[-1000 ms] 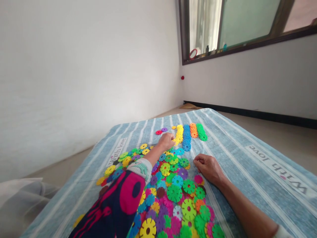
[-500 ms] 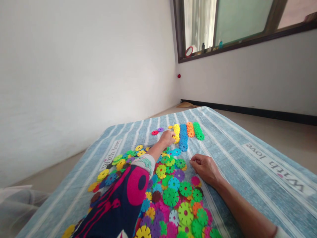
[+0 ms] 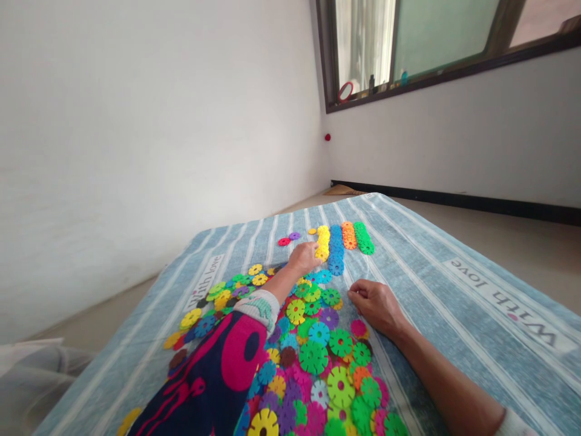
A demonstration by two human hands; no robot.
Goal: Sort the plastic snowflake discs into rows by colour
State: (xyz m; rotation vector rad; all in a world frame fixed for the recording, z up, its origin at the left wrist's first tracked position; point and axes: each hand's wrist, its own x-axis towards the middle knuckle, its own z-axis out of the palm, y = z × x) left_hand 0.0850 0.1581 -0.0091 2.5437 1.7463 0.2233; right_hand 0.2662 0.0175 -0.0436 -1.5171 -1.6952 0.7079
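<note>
My left hand [image 3: 304,259] reaches over the pile to the near end of a row of overlapping yellow notched plastic discs [image 3: 322,237]. Its bent fingertips touch the row's left edge; whether they grip a disc is hidden. My right hand [image 3: 376,304] rests on the striped cloth, right of the pile, its fingers curled together with nothing visible in them. A heap of mixed-colour notched discs [image 3: 313,357] spreads below both hands, partly covered by my left sleeve. Beside the yellow row lie a blue row [image 3: 336,248], an orange row [image 3: 349,235] and a green row [image 3: 364,237].
Left of the yellow row lie a small yellow-orange disc [image 3: 312,231], a purple disc [image 3: 295,235] and a red disc [image 3: 284,241]. The blue striped cloth [image 3: 454,321] covers the surface. A white wall [image 3: 158,121] stands at the left, a window [image 3: 445,36] at the upper right.
My left hand has shifted slightly left and toward me, uncovering more of the yellow row's near end. My right hand stays in place.
</note>
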